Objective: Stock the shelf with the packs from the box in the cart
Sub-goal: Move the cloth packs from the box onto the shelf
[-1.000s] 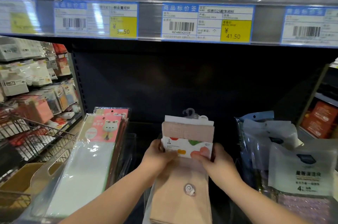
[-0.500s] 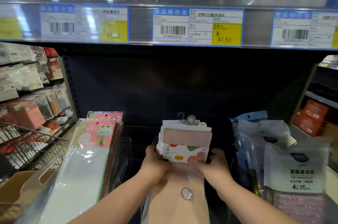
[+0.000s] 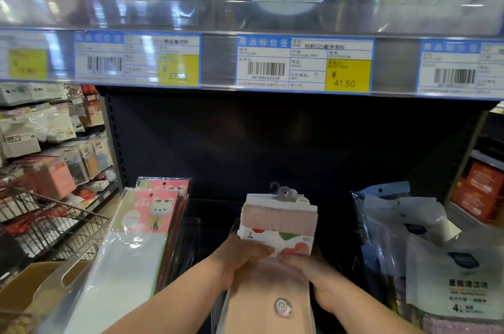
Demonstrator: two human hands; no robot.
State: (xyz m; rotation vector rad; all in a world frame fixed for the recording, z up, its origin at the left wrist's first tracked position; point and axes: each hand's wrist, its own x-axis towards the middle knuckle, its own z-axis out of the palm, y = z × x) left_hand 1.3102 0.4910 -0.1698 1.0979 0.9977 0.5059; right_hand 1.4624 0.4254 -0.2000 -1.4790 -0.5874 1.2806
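Shelf rail (image 3: 218, 60), centre price tag (image 3: 304, 65): blue header 商品标价签; barcode digits roughly 6974680420008; yellow box ¥ 41.50. Left price tag (image 3: 137, 59): yellow box 37.50, other print blurred. Right price tag (image 3: 461, 69): same header, print too blurred to read. White bag (image 3: 452, 273), lower right: large "4"; Chinese line above it unclear.

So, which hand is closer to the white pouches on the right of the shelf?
Right. The right hand grips the towel packs on their right side, left of the white pouches and apart from them; the left hand grips their left side, farther away.
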